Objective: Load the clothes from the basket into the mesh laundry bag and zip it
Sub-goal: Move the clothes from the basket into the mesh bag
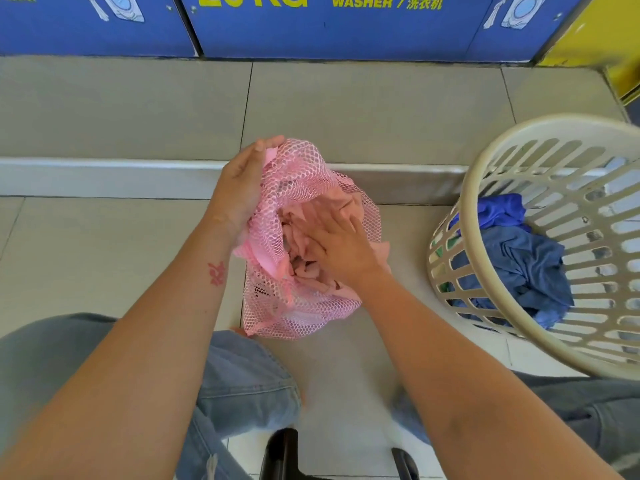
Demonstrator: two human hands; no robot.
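A pink mesh laundry bag stands on the tiled floor in front of my knees, its mouth open upward. My left hand grips the bag's rim at the upper left and holds it up. My right hand lies flat, fingers spread, pressing on a pink garment inside the bag's mouth. A cream slatted laundry basket tilts at the right, with blue clothes bunched in its bottom.
A raised tiled step runs across behind the bag, with blue washer panels above it. My jeans-clad knees frame the bottom of the view. A yellow surface sits at the upper right.
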